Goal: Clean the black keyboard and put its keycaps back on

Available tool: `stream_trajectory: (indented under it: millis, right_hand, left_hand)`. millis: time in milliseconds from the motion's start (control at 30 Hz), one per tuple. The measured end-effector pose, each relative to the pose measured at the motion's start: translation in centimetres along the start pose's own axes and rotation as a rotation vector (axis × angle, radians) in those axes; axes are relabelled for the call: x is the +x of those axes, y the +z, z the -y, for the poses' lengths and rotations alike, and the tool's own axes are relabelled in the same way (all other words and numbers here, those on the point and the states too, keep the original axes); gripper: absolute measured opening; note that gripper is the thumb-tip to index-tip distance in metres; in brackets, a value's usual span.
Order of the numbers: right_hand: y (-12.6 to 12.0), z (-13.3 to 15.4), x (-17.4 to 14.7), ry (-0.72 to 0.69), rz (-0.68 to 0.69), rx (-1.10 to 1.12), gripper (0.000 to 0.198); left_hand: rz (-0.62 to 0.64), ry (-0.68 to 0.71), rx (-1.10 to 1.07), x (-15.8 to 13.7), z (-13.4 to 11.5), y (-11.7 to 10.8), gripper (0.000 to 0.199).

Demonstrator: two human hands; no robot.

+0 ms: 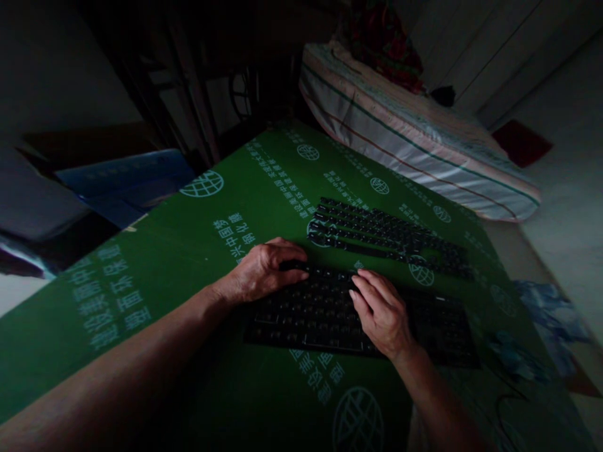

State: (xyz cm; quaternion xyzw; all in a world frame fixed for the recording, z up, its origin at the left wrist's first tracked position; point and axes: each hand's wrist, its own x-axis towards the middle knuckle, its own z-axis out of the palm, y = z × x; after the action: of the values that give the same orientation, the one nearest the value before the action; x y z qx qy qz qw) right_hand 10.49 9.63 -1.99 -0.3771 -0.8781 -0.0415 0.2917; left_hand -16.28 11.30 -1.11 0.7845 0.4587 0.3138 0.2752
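Observation:
A black keyboard (311, 314) lies on the green table. Along its back row a few small keys with pale marks show, while its middle looks bare of keycaps. At the back left edge, my left hand (261, 273) grips the keyboard, thumb on the near side and fingers over the far side. My right hand (384, 311) rests over the back row, right of the middle, fingertips and thumb drawn together; whatever they hold is hidden. Behind the keyboard, loose black keycaps (372, 229) lie spread in rows.
The green table (179, 251) carries white printed characters and globe marks. At the right are a crumpled bluish cloth or bag (518, 355) and a dark cable (502, 402). A bed or mattress (414, 138) stands behind, a blue box-like thing (127, 179) at the left.

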Motion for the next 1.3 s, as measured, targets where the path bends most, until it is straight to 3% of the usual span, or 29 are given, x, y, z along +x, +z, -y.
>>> stream_trajectory:
  millis: [200, 467, 667, 900, 1133, 1300]
  right_hand:
    - [0.1, 0.1, 0.1, 0.035, -0.007, 0.026, 0.022]
    - [0.4, -0.5, -0.2, 0.210, -0.205, 0.149, 0.028]
    - [0.4, 0.2, 0.4, 0.179, -0.182, 0.132, 0.023]
    - [1.0, 0.9, 0.5, 0.140, -0.059, -0.015, 0.018]
    - [1.2, 0.8, 0.8, 0.185, -0.099, 0.025, 0.018]
    - [1.3, 0.6, 0.9, 0.212, -0.114, 0.095, 0.019]
  left_hand:
    - [-0.001, -0.013, 0.003, -0.1, 0.1, 0.0, 0.029]
    - [0.008, -0.022, 0.038, 0.0, -0.3, -0.4, 0.027]
    - [0.041, -0.049, 0.059, -0.2, -0.2, -0.6, 0.027]
    - [0.051, -0.101, 0.180, 0.1, -1.0, -1.4, 0.030]
    - [0.091, -0.101, 0.408, 0.3, -1.6, -1.6, 0.028]
    - [0.177, -0.145, 0.498, 1.2, -3.9, -1.2, 0.032]
